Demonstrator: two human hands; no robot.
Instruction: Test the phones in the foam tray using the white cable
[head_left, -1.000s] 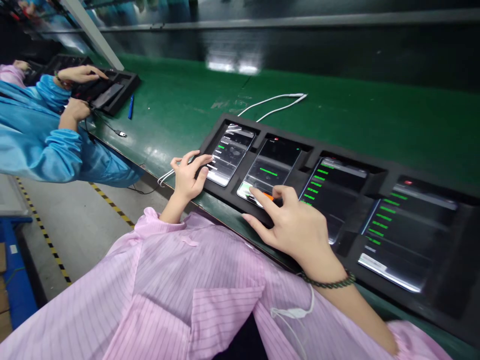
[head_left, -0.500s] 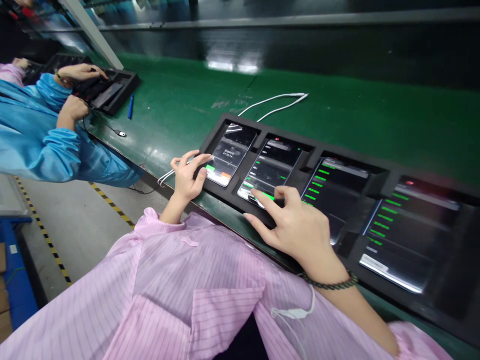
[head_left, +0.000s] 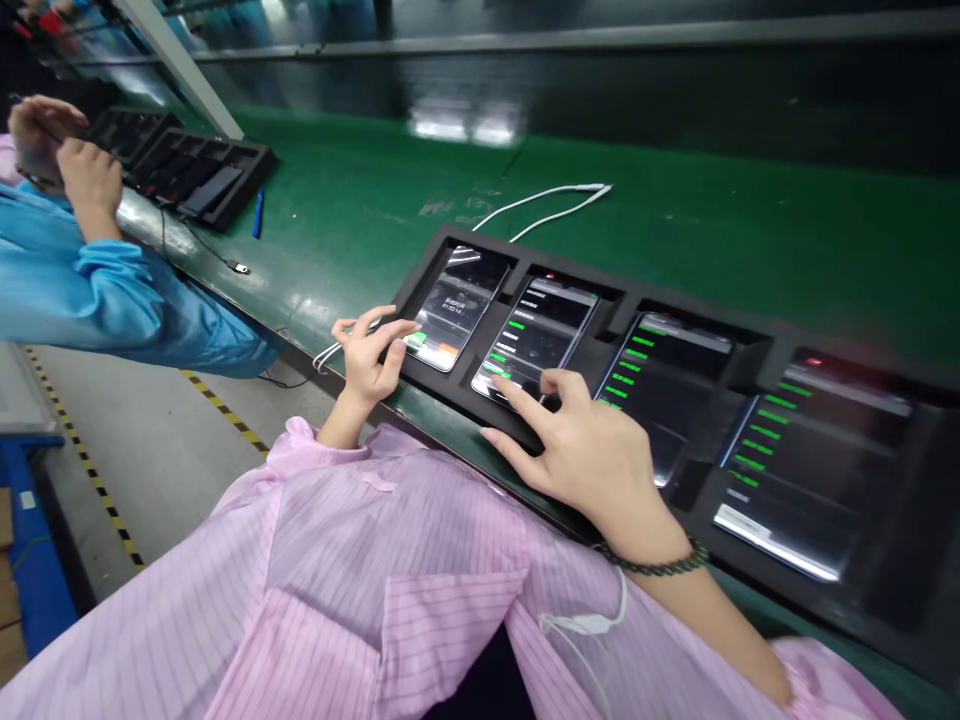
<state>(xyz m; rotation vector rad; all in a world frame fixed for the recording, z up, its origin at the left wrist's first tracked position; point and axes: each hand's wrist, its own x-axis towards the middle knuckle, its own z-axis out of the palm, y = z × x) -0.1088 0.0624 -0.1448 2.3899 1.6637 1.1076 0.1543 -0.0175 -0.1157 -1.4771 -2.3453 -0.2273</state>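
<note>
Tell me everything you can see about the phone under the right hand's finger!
The second phone is a dark, glossy slab lying tilted in its slot of the black foam tray, second from the left. Its lit screen shows white lines and short green bars. The right hand touches its near edge with a fingertip. Another phone sits beside it.

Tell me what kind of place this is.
Most likely an electronics assembly or test line. A black tray on a green conveyor belt holds a row of lit phones; the left hand and right hand tap two of them. A co-worker in a blue smock works at another tray.
</note>
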